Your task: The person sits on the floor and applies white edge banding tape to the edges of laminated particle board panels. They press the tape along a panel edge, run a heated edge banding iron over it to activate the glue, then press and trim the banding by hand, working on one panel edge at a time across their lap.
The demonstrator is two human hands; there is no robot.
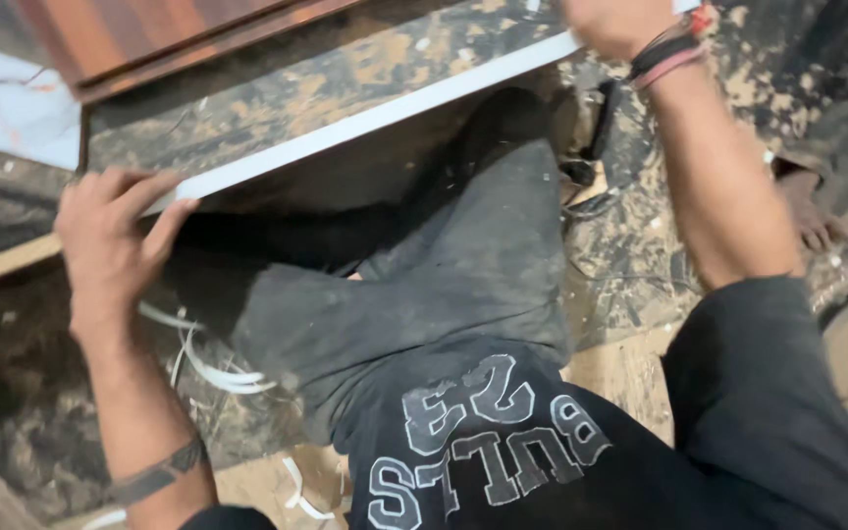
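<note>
1. White edging runs along the near rim of the board [345,69], a dark, mottled panel that slants from 9 o'clock up to 1 o'clock across the top of the view.
2. The left hand [110,240], at 9 o'clock, is clamped on the board's lower end: its fingers curl over the top face and its thumb presses the white edge.
3. The right hand [620,22], at 1 o'clock, rests on the board's upper end. It is cut off by the top of the picture, so I cannot tell whether it is clamped or loose. Bands [674,54] circle its wrist.
4. The board thus spans the gap between the two hands, with its edge touching both.
5. Below the board, at the centre, lies the person's bent knee [463,265] in grey cloth.
6. White strips [213,368] curl on the dusty floor [630,255] at 7 o'clock, just under the left hand.
7. A reddish wood panel [159,34] lies at 11 o'clock, beyond the board.
8. Another person's foot [812,211] shows at 3 o'clock, well apart from both hands.
</note>
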